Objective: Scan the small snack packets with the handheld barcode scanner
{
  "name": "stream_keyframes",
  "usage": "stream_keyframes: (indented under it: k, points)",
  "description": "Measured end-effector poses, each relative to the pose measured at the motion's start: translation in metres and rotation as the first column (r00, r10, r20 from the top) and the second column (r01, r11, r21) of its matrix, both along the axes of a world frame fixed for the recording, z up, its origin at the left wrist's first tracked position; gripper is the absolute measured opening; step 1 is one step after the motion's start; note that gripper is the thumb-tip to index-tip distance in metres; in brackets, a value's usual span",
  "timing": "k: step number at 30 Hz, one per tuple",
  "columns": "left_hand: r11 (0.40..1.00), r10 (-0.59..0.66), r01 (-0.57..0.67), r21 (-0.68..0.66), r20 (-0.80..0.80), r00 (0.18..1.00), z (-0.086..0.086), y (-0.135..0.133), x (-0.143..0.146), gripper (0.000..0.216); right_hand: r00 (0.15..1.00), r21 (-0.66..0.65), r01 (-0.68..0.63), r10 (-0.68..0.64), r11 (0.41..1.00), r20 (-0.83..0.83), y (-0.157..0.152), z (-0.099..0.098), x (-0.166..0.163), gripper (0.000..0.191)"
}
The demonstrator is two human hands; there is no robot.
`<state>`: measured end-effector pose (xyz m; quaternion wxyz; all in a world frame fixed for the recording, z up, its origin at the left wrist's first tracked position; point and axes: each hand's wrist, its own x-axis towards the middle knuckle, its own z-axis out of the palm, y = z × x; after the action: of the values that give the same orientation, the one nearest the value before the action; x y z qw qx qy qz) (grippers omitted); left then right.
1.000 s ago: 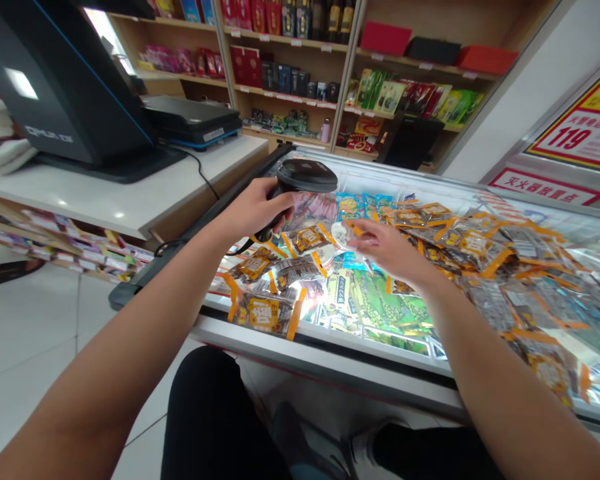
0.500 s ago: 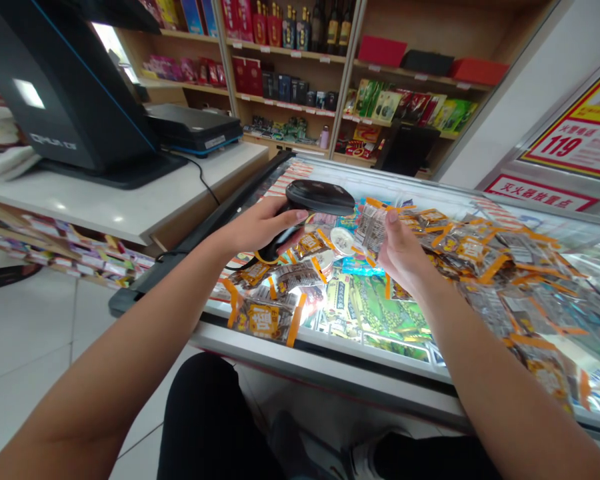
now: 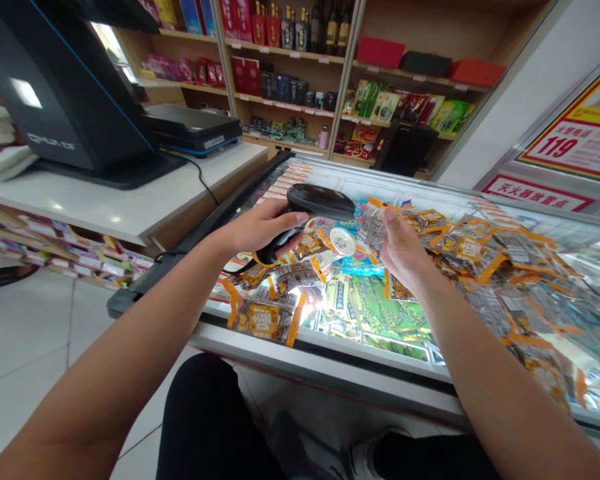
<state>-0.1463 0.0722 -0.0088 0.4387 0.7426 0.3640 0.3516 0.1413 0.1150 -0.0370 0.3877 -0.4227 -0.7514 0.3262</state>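
My left hand (image 3: 263, 228) is wrapped round the handle of a black barcode scanner (image 3: 320, 199), whose head points right. Pinched in my right hand (image 3: 403, 248) is a small snack packet (image 3: 372, 227) with orange ends, its printed back turned toward the scanner. The two are close together but apart. Below the scanner, several similar packets lie on the glass freezer top, the nearest one (image 3: 265, 321) at the front edge. To the right of my right hand spreads a big pile of the same packets (image 3: 473, 250).
The glass-topped freezer (image 3: 325, 347) holds green packages under its lid. On the left, a white counter (image 3: 145, 207) carries a black checkout terminal (image 3: 75, 100) and a scale (image 3: 195, 127). Shelves with bottles and boxes (image 3: 290, 53) stand behind. Part of a person's sandalled foot (image 3: 7, 275) shows at far left.
Both hands keep their holds with hardly any movement; the packet has tilted slightly by the scanner. At far left, the person's foot has come further into view.
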Motion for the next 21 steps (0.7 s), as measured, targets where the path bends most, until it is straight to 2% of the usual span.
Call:
stream_keyframes:
  k: [3,4,6,8,10,12,14,17,19,21]
  points:
    - [0.997,0.06,-0.061,0.04,0.038,0.997,0.001,0.003,0.0,0.03,0.964,0.229,0.143,-0.188,0.963,0.189,0.003,0.01,0.021,0.068]
    - [0.994,0.089,-0.092,0.055,0.051,0.995,0.001,0.004,0.0,0.029,0.915,0.32,0.185,-0.281,0.929,0.289,0.004,0.012,0.031,0.065]
    - [0.981,0.172,-0.178,0.073,0.08,0.982,0.0,0.007,0.0,0.029,0.765,0.468,0.24,-0.462,0.851,0.448,0.004,0.013,0.05,0.063]
    - [0.962,0.259,-0.267,0.063,0.109,0.96,-0.001,0.011,-0.001,0.029,0.635,0.536,0.252,-0.556,0.805,0.537,0.004,0.008,0.064,0.06]
    - [0.945,0.317,-0.325,0.04,0.134,0.939,-0.003,0.014,-0.003,0.028,0.594,0.556,0.231,-0.568,0.799,0.57,0.004,0.0,0.068,0.057]
    - [0.936,0.346,-0.352,0.019,0.146,0.927,-0.004,0.017,-0.004,0.027,0.629,0.563,0.188,-0.539,0.805,0.56,0.002,-0.007,0.06,0.057]
    - [0.932,0.358,-0.364,0.007,0.154,0.921,-0.005,0.018,-0.004,0.027,0.703,0.561,0.115,-0.466,0.82,0.538,-0.001,-0.011,0.04,0.051]
    - [0.932,0.356,-0.361,0.003,0.165,0.92,-0.005,0.018,-0.004,0.026,0.791,0.505,-0.117,-0.227,0.855,0.568,-0.008,-0.014,-0.004,0.042]
    - [0.933,0.353,-0.359,0.005,0.167,0.921,-0.004,0.017,-0.003,0.026,0.786,0.433,-0.294,-0.042,0.852,0.616,-0.012,-0.017,-0.033,0.054]
    - [0.933,0.353,-0.359,0.008,0.163,0.921,-0.004,0.017,-0.002,0.027,0.758,0.354,-0.399,0.087,0.846,0.646,-0.014,-0.022,-0.053,0.059]
